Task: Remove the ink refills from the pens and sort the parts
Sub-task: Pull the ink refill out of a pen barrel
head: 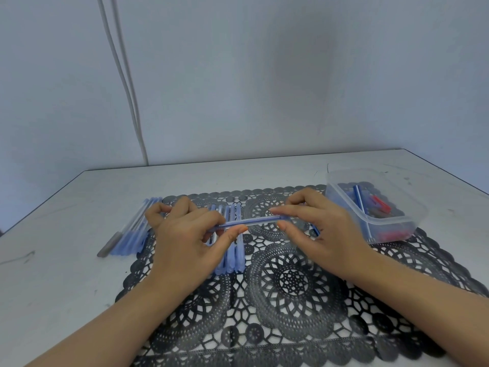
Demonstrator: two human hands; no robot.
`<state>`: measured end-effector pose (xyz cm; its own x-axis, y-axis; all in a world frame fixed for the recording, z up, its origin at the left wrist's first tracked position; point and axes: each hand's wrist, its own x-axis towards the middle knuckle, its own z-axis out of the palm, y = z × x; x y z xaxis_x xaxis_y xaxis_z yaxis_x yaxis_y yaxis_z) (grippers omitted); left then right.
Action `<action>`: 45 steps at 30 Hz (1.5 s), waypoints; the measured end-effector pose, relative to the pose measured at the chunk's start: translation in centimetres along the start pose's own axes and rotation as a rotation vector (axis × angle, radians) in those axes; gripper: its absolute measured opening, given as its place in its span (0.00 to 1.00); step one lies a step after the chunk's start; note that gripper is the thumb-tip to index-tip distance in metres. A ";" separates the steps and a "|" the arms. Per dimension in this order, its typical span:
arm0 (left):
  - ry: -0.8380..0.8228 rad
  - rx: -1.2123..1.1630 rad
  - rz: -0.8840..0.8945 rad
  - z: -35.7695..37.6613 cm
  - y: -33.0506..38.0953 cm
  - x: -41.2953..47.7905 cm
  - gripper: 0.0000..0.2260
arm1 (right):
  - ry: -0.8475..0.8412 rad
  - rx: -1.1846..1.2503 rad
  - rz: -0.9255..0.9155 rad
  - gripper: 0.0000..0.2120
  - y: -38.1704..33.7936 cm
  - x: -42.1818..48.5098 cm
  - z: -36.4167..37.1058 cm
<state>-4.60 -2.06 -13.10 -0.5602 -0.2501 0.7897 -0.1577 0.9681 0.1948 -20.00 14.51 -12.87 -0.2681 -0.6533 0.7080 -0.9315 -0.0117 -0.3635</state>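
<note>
A clear-barrelled blue pen (pixel 252 221) is held level above the black lace mat (pixel 291 287). My left hand (pixel 185 234) pinches its left end between thumb and fingers. My right hand (pixel 317 221) pinches its right end. Beneath the hands, a row of blue pen parts (pixel 234 256) lies on the mat. Another bundle of blue pens (pixel 132 234) rests at the mat's left edge, with one grey pen (pixel 109 245) beside it.
A clear plastic container (pixel 391 221) stands at the right on the mat, holding blue and red pens and parts. The white table (pixel 66 274) meets a wall at the back. White cables (pixel 127 83) hang down the wall at the left.
</note>
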 end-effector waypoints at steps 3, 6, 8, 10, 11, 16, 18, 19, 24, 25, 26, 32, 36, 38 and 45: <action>0.000 0.002 -0.002 0.1 0.1 0.0 0.18 | 0.001 -0.001 -0.011 0.14 0.2 0.1 0.1; 0.000 0.002 -0.008 0.1 0.1 0.0 0.18 | 0.015 -0.003 -0.030 0.13 0.2 0.1 0.1; -0.001 0.000 -0.009 0.1 0.1 0.1 0.18 | 0.042 -0.001 -0.037 0.12 0.2 0.2 0.0; 0.000 -0.002 -0.013 0.1 0.0 0.1 0.19 | 0.077 -0.009 -0.050 0.11 0.4 0.2 0.0; 0.001 -0.001 -0.016 0.1 0.0 0.1 0.19 | 0.088 -0.021 -0.059 0.11 0.4 0.2 -0.1; 0.007 -0.006 -0.036 0.2 -0.1 0.0 0.18 | 0.037 -0.061 -0.052 0.12 0.6 0.2 -0.2; 0.007 0.002 -0.025 0.1 -0.1 -0.1 0.18 | 0.025 -0.059 -0.041 0.11 0.7 0.2 -0.3; 0.006 0.005 -0.020 0.1 -0.1 -0.1 0.18 | 0.024 -0.066 -0.039 0.10 0.7 0.2 -0.3; 0.002 -0.007 -0.032 0.2 -0.2 -0.1 0.19 | 0.005 -0.101 -0.075 0.10 0.6 0.3 -0.3; 0.001 -0.009 -0.036 0.2 -0.2 -0.1 0.19 | -0.005 -0.115 -0.082 0.12 0.6 0.3 -0.3; -0.001 -0.009 -0.039 0.3 -0.3 -0.1 0.19 | -0.017 -0.128 -0.086 0.13 0.6 0.3 -0.3; -0.006 -0.017 -0.048 0.3 -0.3 -0.2 0.19 | -0.060 -0.177 -0.118 0.14 0.7 0.4 -0.3; -0.009 -0.037 -0.053 0.3 -0.3 -0.2 0.19 | -0.083 -0.160 -0.155 0.14 0.6 0.5 -0.5; -0.008 -0.049 -0.044 0.3 -0.2 -0.2 0.20 | -0.096 -0.135 -0.164 0.14 0.5 0.5 -0.7; -0.005 -0.085 -0.044 0.4 -0.2 -0.2 0.20 | -0.107 -0.071 -0.168 0.13 0.4 0.7 -1.2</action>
<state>-4.77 -2.20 -13.49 -0.5581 -0.2919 0.7767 -0.1128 0.9541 0.2774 -20.85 14.90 -11.80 -0.0838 -0.7232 0.6856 -0.9769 -0.0761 -0.1997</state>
